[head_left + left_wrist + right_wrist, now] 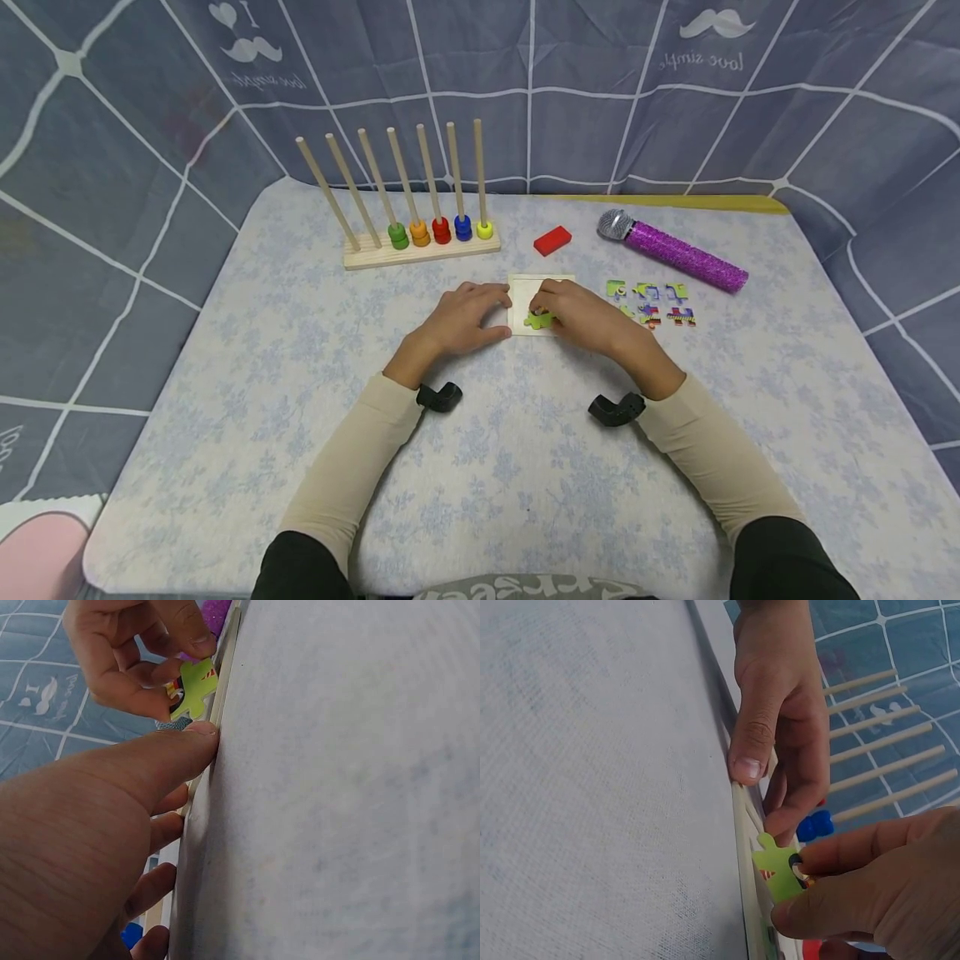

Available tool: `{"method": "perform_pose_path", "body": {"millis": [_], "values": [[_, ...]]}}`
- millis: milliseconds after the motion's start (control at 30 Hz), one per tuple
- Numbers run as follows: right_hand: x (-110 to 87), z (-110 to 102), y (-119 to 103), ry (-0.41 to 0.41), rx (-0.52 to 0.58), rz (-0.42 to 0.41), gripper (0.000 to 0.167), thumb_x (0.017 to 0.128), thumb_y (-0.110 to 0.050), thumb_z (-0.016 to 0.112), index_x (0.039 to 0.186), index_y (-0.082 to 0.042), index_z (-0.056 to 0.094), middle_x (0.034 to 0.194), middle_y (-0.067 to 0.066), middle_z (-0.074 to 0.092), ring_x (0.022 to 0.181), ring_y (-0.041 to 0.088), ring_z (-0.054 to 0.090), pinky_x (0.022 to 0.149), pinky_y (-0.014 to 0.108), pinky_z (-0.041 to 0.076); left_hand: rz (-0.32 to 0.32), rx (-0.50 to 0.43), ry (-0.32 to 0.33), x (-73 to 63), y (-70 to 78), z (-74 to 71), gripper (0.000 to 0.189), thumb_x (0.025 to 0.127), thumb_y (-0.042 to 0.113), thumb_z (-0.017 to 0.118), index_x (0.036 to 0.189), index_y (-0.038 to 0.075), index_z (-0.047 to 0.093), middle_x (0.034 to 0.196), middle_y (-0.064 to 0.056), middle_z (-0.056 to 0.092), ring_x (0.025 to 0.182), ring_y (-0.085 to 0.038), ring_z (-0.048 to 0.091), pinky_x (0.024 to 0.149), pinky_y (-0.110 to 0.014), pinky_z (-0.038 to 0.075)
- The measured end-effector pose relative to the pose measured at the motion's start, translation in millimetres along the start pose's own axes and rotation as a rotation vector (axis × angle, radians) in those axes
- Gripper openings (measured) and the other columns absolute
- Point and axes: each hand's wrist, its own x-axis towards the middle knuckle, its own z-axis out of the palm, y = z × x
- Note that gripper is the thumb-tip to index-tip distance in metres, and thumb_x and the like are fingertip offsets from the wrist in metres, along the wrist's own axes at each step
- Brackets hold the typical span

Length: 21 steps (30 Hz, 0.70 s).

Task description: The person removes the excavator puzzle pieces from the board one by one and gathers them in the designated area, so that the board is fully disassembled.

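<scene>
My right hand (588, 318) pinches a lime-green jigsaw piece (780, 868) with a bit of printed picture. It holds the piece tilted over a shallow, pale wooden puzzle tray (521, 293). The left hand (463, 320) touches the tray's left side, its thumb by the near corner and its fingers spread along the edge. To the right of the tray lie several loose jigsaw pieces (681, 316) in two rows, partly covered by the right hand. That hand also hides the tray's right part.
Behind the left hand stands a wooden peg rack (420, 254) with coloured rings on several tall pegs. A red block (552, 240) lies behind the tray. Farther right is a purple glitter microphone (682, 257). A patterned cloth (225, 400) covers the table.
</scene>
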Motion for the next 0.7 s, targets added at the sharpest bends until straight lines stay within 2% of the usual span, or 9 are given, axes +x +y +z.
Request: {"method": "perform_pose_path", "body": {"millis": [167,400,567,700], "values": [[-0.3,-0.9,0.3,-0.003,0.006,0.018,0.032,0.086,0.017,0.069,0.114,0.004,0.071,0.114,0.015,0.064,0.112,0.032,0.059,0.098,0.044,0.046,0.000,-0.001,0.001,0.2,0.0,0.1,0.043,0.099,0.041,0.065,0.134,0.017,0.059,0.158,-0.002,0.041,0.134,-0.030,0.042,0.099,-0.056,0.038],[-6.6,-7.5,2.7,0.015,0.042,0.007,0.032,0.086,0.018,0.064,0.113,0.003,0.072,0.112,0.014,0.066,0.107,0.029,0.062,0.093,0.043,0.049,0.006,-0.010,0.004,0.2,1.4,1.5,0.043,0.098,0.041,0.066,0.134,0.017,0.059,0.157,-0.002,0.042,0.134,-0.030,0.043,0.099,-0.056,0.038],[-27.5,-23.4,16.1,0.085,0.134,0.012,0.027,0.087,0.015,0.069,0.109,0.000,0.072,0.107,0.010,0.070,0.094,0.024,0.067,0.081,0.040,0.054,-0.003,0.001,-0.009,0.4,1.4,0.0,0.044,0.099,0.042,0.065,0.135,0.018,0.059,0.158,-0.001,0.041,0.135,-0.031,0.042,0.100,-0.055,0.037],[-56.8,-32.6,34.9,0.192,0.130,0.024,0.026,0.084,0.014,0.074,0.106,-0.001,0.074,0.102,0.009,0.072,0.086,0.022,0.067,0.074,0.039,0.055,-0.012,-0.003,-0.014,-0.2,2.0,-1.7,0.044,0.099,0.042,0.066,0.135,0.018,0.059,0.158,-0.001,0.040,0.136,-0.031,0.040,0.101,-0.055,0.036]]}}
